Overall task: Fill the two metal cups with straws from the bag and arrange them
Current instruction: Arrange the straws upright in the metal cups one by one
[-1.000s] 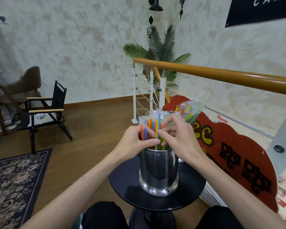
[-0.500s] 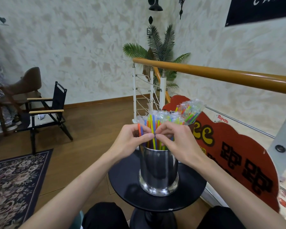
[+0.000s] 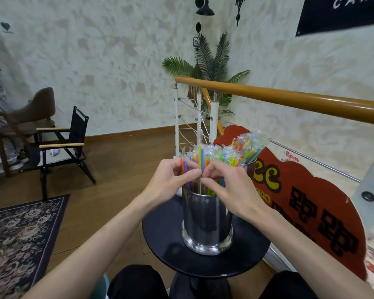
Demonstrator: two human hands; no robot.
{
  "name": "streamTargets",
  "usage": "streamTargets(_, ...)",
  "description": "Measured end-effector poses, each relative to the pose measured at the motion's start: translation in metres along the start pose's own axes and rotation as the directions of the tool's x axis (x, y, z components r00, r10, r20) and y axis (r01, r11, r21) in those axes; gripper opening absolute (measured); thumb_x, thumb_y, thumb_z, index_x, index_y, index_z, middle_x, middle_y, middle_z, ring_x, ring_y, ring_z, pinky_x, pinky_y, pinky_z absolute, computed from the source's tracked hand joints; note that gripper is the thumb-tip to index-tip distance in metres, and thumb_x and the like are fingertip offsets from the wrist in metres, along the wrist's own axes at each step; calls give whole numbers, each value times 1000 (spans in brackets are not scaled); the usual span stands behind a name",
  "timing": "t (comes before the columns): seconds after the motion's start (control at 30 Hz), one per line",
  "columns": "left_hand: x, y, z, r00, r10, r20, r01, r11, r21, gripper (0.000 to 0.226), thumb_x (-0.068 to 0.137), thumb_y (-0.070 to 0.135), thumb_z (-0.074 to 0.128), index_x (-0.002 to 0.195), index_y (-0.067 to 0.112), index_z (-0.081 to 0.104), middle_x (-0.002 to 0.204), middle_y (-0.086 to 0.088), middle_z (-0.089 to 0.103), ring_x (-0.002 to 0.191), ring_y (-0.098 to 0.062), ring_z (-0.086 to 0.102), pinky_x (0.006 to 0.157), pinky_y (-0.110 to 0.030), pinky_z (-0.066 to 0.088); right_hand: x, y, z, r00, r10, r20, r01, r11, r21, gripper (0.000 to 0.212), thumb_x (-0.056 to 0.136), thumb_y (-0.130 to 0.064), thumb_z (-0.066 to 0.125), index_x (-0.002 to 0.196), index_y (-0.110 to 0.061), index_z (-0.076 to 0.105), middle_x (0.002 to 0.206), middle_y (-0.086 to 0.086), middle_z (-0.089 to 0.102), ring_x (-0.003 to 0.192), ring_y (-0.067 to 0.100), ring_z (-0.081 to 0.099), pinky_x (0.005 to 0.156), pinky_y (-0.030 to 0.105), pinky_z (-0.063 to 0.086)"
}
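A shiny metal cup (image 3: 206, 223) stands on a small round black table (image 3: 166, 238), packed with wrapped colourful straws (image 3: 205, 154). My left hand (image 3: 171, 182) and my right hand (image 3: 229, 186) meet just above the cup's rim, fingers curled around and pinching the straws' middles. Behind and to the right, a second cup (image 3: 249, 168) is mostly hidden by my right hand; its own bunch of wrapped straws (image 3: 249, 145) leans to the right. No bag is in view.
A wooden handrail (image 3: 289, 100) with white posts runs behind the table. A red cut-out sign (image 3: 311, 201) leans at the right. A black folding chair (image 3: 63, 145) and a patterned rug (image 3: 15, 240) lie to the left on the wooden floor. My knees sit under the table.
Both hands have dropped slightly and closed in on the straws near the cup's rim; the straws now stand more upright and gathered. The cups have not moved.
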State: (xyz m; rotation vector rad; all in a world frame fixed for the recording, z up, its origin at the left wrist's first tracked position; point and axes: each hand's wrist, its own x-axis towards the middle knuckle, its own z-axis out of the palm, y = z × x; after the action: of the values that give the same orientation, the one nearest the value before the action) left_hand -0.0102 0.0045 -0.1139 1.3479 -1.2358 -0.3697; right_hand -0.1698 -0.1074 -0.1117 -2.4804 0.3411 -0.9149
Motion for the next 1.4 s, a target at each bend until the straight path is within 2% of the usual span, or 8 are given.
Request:
streamTargets(0.17, 2, 1, 3, 999, 7, -31, -8, 1000, -23, 6, 90, 13, 72, 94, 12, 76, 81, -7, 75, 74, -14, 70, 74, -25, 56, 1, -4, -2, 997, -40, 66, 37, 998, 54, 11, 96, -11, 68, 97, -21, 67, 91, -20, 68, 91, -3, 65, 79, 12, 51)
streamTargets(0.33, 0, -1, 2, 998, -7, -63, 6, 1000, -8, 9, 93, 16, 69, 89, 17, 77, 79, 3, 74, 76, -6, 67, 74, -21, 52, 3, -9, -6, 997, -62, 41, 58, 995, 85, 13, 97, -9, 66, 103, -16, 75, 92, -18, 70, 82, -11, 62, 71, 5, 43)
streamTargets(0.67, -4, 4, 1, 992, -55, -114, 53, 998, -21, 17, 100, 17, 60, 93, 15, 75, 81, 13, 74, 75, 2, 65, 73, -13, 49, 16, -8, -14, 981, -194, -27, 192, 980, -58, 36, 93, 4, 59, 117, -18, 75, 108, -8, 74, 101, 1, 64, 94, 20, 49)
streamTargets(0.87, -3, -6, -4, 990, -101, -101, 108, 992, 72, 9, 96, 16, 68, 99, 15, 76, 103, -1, 74, 101, -23, 69, 92, -41, 58, 45, -9, -35, 925, -323, -199, 275, 932, -237, 33, 82, 4, 77, 111, -11, 74, 98, -12, 62, 89, -2, 52, 83, 9, 45)
streamTargets(0.97, -4, -5, -4, 991, -90, -98, 98, 992, 79, 5, 92, 10, 72, 92, 13, 76, 95, -6, 75, 90, -27, 69, 87, -42, 56, 53, -16, -41, 890, -351, -293, 295, 930, -218, 24, 84, 3, 75, 105, -9, 75, 93, 1, 69, 82, 11, 62, 77, 23, 53)
streamTargets(1.13, -7, -3, -3, 991, -95, -96, 101, 993, 60, 8, 89, 7, 74, 87, 14, 74, 91, -2, 73, 79, -10, 65, 74, -20, 53, 51, -33, -42, 889, -232, -395, 248, 969, -12, 9, 95, -10, 67, 101, -8, 74, 89, 1, 75, 78, 9, 70, 72, 29, 58)
streamTargets(1.27, -8, -5, -3, 991, -94, -100, 99, 994, 46, 5, 88, 6, 75, 90, 10, 72, 94, -6, 74, 82, -14, 67, 75, -21, 55, 37, -49, -37, 940, -7, -341, 83, 974, 211, 18, 98, -22, 67, 92, -6, 73, 73, -4, 74, 62, 8, 70, 55, 16, 51)
streamTargets(1.4, -9, -9, -6, 989, -99, -105, 102, 994, 23, 10, 90, 8, 74, 89, 17, 70, 92, -5, 73, 86, -17, 67, 81, -28, 56, 26, -41, -23, 970, 117, -214, -79, 981, 179, 16, 96, -28, 69, 88, -14, 74, 62, -5, 71, 53, 1, 64, 57, 11, 46)
